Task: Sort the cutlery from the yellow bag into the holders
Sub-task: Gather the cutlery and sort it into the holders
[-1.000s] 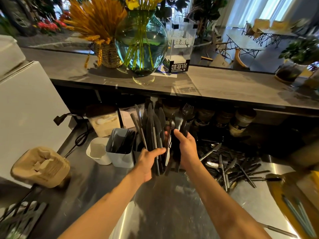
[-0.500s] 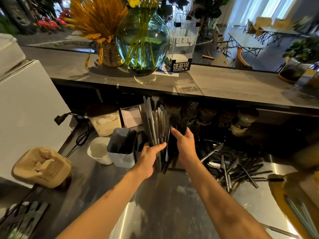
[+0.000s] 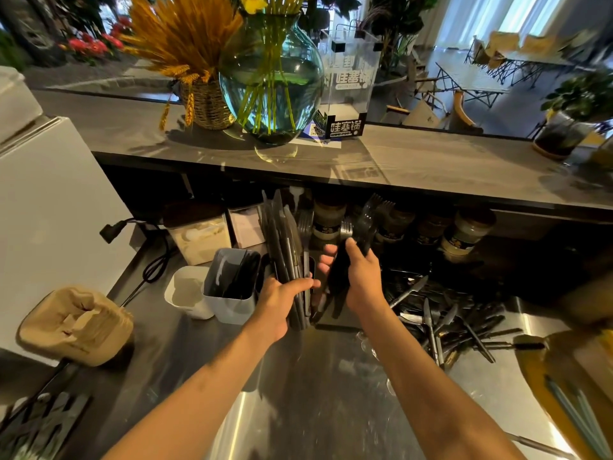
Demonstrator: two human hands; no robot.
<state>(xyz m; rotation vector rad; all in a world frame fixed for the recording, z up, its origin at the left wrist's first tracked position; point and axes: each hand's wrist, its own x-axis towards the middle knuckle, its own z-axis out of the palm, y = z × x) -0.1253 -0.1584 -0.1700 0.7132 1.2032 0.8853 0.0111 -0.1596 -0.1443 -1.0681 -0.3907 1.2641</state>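
Cutlery is split between your hands. Your left hand (image 3: 282,305) grips a bundle of knives (image 3: 285,254), blades upright, just beside the grey holder (image 3: 232,287). Your right hand (image 3: 360,277) is curled round a bundle of forks (image 3: 363,224), tines up. Loose cutlery (image 3: 444,323) lies piled on the steel counter (image 3: 315,393), near the yellow bag (image 3: 544,370).

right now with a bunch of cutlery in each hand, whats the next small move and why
Probably lower the left hand so its bundle of knives drops into a holder. The grey holder stands just left of that hand, with dark utensils already in it. The right hand grips a bunch of forks clear of the knives, so the bundles look separated.
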